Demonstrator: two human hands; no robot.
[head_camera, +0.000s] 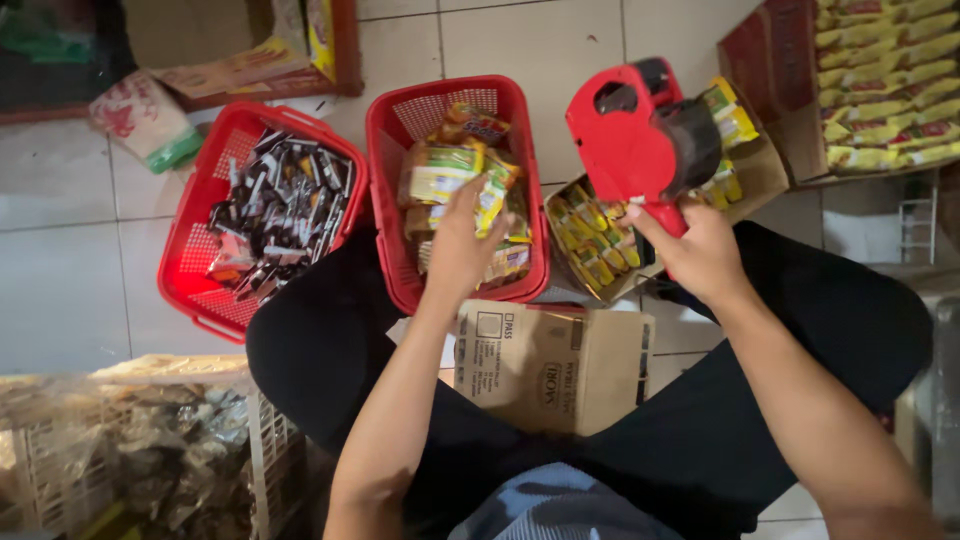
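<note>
My right hand (698, 250) grips the handle of a red price-label gun (635, 128), held up above an open carton of small yellow sachets (592, 240). My left hand (458, 240) reaches into the middle red basket (395, 215) and holds a green and yellow packet (488, 203) lying on top of other packets there. Both forearms stretch forward over my black-trousered knees.
A second red basket (190, 245) at the left holds several dark sachets. A flattened brown carton (550, 365) lies between my knees. A box of yellow packets (880, 80) stands at the top right. A white crate with wrapped goods (140, 450) sits at the bottom left on the tiled floor.
</note>
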